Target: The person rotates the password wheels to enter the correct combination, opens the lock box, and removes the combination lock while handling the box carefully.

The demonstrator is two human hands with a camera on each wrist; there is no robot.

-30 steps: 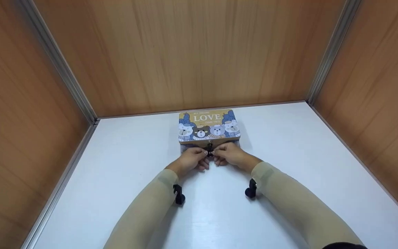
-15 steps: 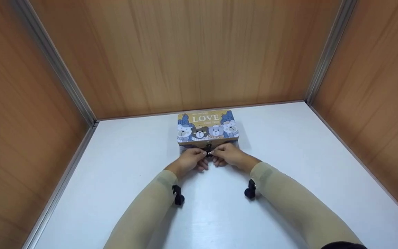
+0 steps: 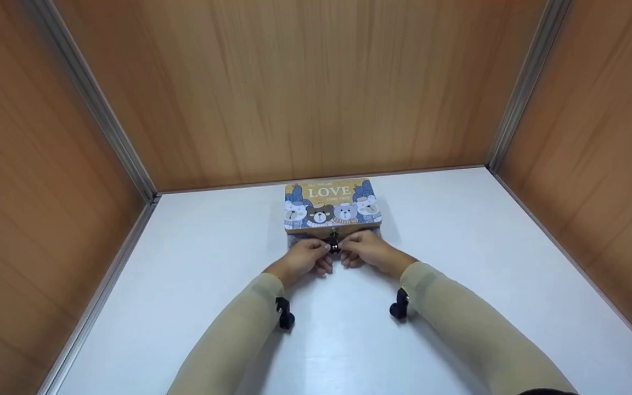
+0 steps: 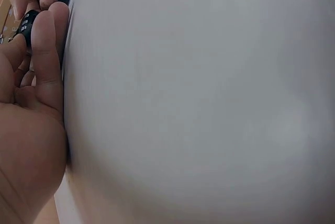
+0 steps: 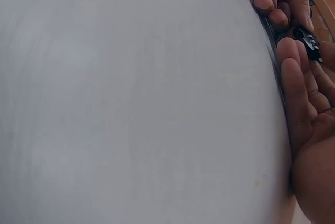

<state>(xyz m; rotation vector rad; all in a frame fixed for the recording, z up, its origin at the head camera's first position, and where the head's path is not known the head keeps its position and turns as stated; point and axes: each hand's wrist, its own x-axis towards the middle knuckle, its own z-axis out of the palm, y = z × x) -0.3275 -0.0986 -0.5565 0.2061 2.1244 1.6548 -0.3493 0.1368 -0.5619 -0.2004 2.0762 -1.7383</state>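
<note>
Hands (image 3: 302,259) unmoved, pinching black lock (image 3: 334,244), rectangular box (image 3: 331,206)

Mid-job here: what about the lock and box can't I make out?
Dial digits on the black lock: too small in every view.
Front of the box: head view, partly hidden by the left hand and right hand.
Inside: head view, hidden by the lid.
Box in both wrist views: mostly hidden by hands and picture edge.

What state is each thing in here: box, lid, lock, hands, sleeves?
Bear-print box: upright on the table.
Lid: closed.
Black dial lock: at the box's front; locked or not, cannot tell.
Left hand: pinches the lock.
Right hand: pinches the lock's other side.
Sleeves: down to about the wrists.
</note>
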